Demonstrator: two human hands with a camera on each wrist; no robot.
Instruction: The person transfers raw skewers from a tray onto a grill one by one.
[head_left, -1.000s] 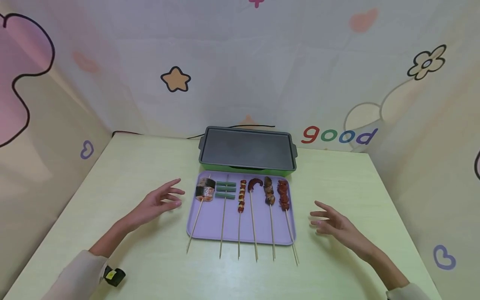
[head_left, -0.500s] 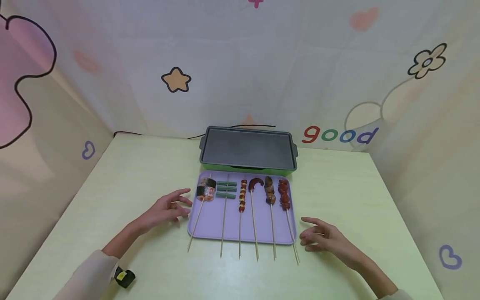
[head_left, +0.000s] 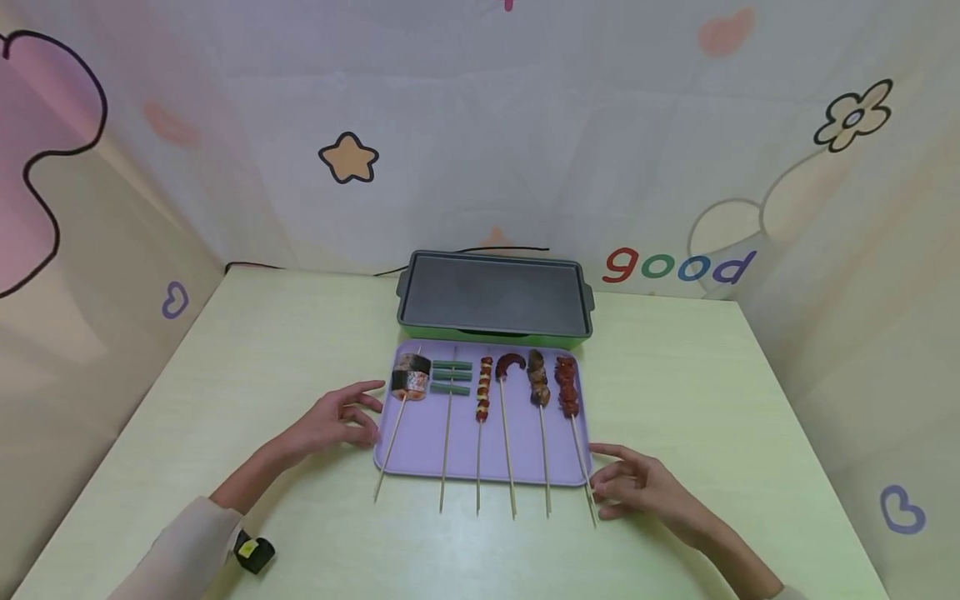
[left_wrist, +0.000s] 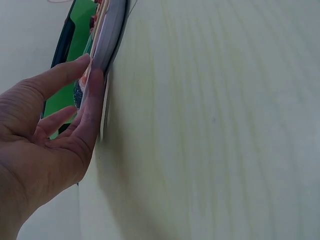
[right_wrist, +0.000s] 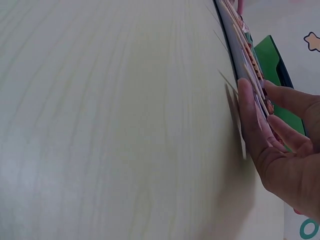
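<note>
In the head view a lilac tray (head_left: pixel 465 454) holds a row of skewers: a seaweed-wrapped one (head_left: pixel 411 379), a green vegetable one (head_left: pixel 451 377), a red-and-yellow one (head_left: pixel 483 390), a curled dark-red piece (head_left: pixel 511 364), a brown mushroom-like one (head_left: pixel 538 379) and a red meat one (head_left: pixel 567 387). My left hand (head_left: pixel 333 423) is at the tray's left edge, fingers spread, thumb right at the rim. At the front right corner is my right hand (head_left: pixel 647 492), its index finger stretched along the rim and its other fingers bent beside the red skewer's stick ends.
Behind the tray stands a green electric grill (head_left: pixel 495 296) with a dark flat plate. The stick ends overhang the tray's front rim. A pale wooden table (head_left: pixel 360 542) lies beneath, with a patterned cloth (head_left: pixel 480 167) at the back and sides.
Both hands have moved inward to the tray's edges; the right hand has also come nearer the front corner. The tray and skewers rest where they were.
</note>
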